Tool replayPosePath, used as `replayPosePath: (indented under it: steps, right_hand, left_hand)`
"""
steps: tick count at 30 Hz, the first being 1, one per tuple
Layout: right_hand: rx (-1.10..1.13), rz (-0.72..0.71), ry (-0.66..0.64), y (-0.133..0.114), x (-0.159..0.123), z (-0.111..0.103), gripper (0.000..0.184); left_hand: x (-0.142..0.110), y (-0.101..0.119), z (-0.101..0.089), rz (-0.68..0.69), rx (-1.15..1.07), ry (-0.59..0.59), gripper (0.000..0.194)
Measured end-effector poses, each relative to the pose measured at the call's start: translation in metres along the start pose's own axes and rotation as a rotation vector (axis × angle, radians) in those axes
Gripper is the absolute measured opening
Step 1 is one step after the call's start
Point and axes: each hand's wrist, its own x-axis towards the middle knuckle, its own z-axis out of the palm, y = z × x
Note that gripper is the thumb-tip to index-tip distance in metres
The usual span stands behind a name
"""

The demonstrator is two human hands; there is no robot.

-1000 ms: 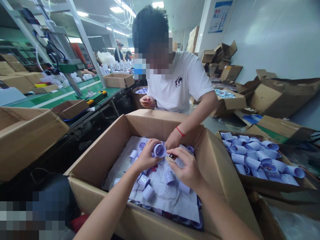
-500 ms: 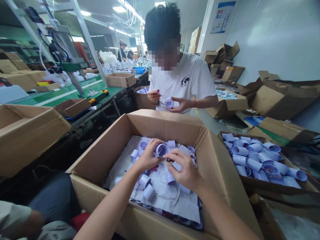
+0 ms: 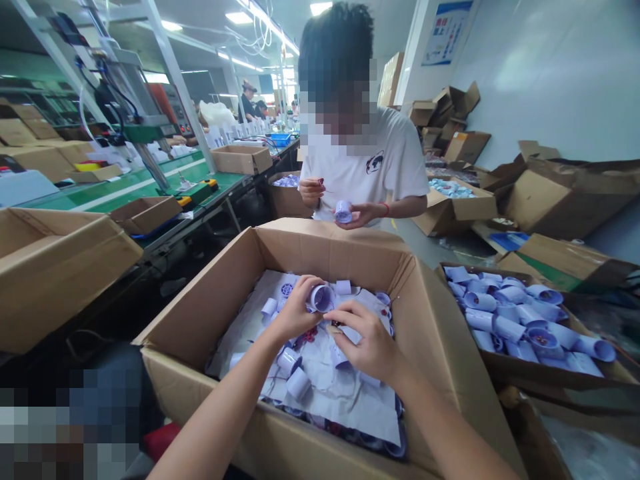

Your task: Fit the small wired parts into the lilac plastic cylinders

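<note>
Over a big open cardboard box (image 3: 210,300), my left hand (image 3: 294,313) grips a small pale-blue plastic cylinder (image 3: 321,297), its open end turned toward me. My right hand (image 3: 369,341) is curled just right of it, pinching a tiny dark and red part (image 3: 338,325) near the cylinder's mouth. Below the hands, several more pale-blue cylinders (image 3: 295,375) and thin wires lie on white paper inside the box.
A person in a white T-shirt (image 3: 370,175) stands across the box holding a cylinder (image 3: 343,212). A second box of cylinders (image 3: 520,320) sits to the right. A green conveyor line (image 3: 125,190) with cartons runs along the left. Piled cartons line the right wall.
The person opposite drew a hand out of my box and now stands upright holding a cylinder. My hands stayed over the box, the right one sliding slightly left toward the cylinder.
</note>
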Motion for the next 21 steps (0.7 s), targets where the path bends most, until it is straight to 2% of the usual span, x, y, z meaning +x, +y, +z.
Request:
replayPosePath:
  steps: [6,9,13,17,21]
  right_hand:
    - [0.009,0.030,-0.015,0.001,-0.001,0.001,0.025]
    - [0.024,0.049,-0.012,0.005,0.000,0.001,0.027]
    - [0.035,0.078,0.029,0.011,0.001,0.002,0.027]
    - [0.030,0.157,0.072,0.015,0.001,0.002,0.026]
    - [-0.006,0.217,0.105,0.015,0.000,0.003,0.027]
  left_hand:
    - [-0.001,0.000,0.000,0.012,0.007,-0.019,0.043]
    - [-0.003,0.000,0.002,0.022,0.079,-0.030,0.044]
    - [-0.005,0.000,0.005,0.033,0.200,-0.034,0.046]
    - [-0.006,0.002,0.006,0.037,0.211,-0.071,0.047]
    - [-0.006,0.009,0.007,0.014,0.201,-0.098,0.039]
